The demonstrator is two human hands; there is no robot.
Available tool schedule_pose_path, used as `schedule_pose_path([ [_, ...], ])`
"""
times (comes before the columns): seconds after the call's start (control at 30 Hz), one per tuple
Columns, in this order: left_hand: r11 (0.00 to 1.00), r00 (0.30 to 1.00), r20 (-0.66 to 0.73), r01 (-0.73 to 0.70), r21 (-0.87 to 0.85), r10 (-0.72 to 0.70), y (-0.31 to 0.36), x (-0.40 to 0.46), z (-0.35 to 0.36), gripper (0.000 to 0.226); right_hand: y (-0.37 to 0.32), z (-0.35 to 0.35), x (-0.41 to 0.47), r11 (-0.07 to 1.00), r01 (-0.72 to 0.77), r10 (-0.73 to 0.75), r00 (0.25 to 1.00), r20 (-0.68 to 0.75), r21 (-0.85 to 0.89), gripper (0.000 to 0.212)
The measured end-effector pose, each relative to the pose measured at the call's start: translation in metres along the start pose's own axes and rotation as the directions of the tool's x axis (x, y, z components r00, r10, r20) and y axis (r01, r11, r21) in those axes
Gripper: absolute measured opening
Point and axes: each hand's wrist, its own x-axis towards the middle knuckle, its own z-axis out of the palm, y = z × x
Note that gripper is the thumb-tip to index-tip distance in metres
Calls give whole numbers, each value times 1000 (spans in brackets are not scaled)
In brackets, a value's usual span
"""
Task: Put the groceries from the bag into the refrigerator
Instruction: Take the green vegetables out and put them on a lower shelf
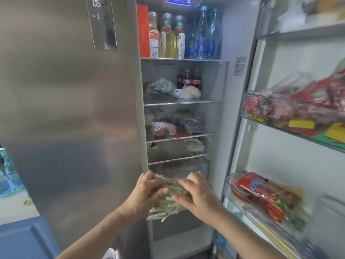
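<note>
The refrigerator stands open in front of me, its glass shelves (179, 102) stacked down the middle of the view. A clear plastic bag of pale green vegetable stalks (168, 204) is held between both hands in front of the lower drawer (179, 167). My left hand (149, 193) grips the bag from the left and top. From the right, my right hand (197, 195) presses on it with fingers spread over the plastic. The grocery bag itself is not in view.
The closed steel left door (71, 109) fills the left half. Bottles line the top shelf (179, 59); bagged produce and cola bottles sit on the shelves below. The open right door's bins (280, 118) hold red packets. A blue counter (20, 238) lies at lower left.
</note>
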Motion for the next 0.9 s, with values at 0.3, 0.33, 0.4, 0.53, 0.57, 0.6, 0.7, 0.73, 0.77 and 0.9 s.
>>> schedule_pose_path([
  [0.3,978,977,-83,-191,83,198,-24,124,-23,52,60,-30,100,989,34,-51,991,-124,-143,79],
  [0.33,969,968,-93,-221,111,231,-24,141,-27,52,67,-37,112,986,38,-63,986,-152,-161,78],
  [0.4,946,949,-114,-272,178,294,-22,175,-33,50,82,-52,137,981,49,-86,977,-196,-186,79],
  [0.53,927,936,-159,-267,262,314,-19,234,-39,49,115,-75,184,975,53,-106,964,-243,-216,81],
  [0.57,924,934,-172,-258,282,313,-20,247,-40,47,124,-79,197,972,56,-115,961,-253,-230,81],
  [0.6,920,931,-184,-251,301,315,-20,258,-41,43,131,-82,208,969,56,-122,957,-264,-242,81],
  [0.7,902,925,-209,-225,369,317,-26,296,-42,35,158,-87,244,965,60,-132,953,-274,-255,83],
  [0.73,894,924,-217,-213,395,316,-27,308,-43,35,165,-89,256,964,63,-135,953,-271,-258,84],
  [0.77,891,925,-226,-194,410,305,-27,318,-45,36,171,-90,267,963,67,-142,951,-276,-263,85],
  [0.9,915,932,-293,-86,394,214,-34,359,-47,42,196,-101,316,958,81,-162,945,-285,-276,81],
])
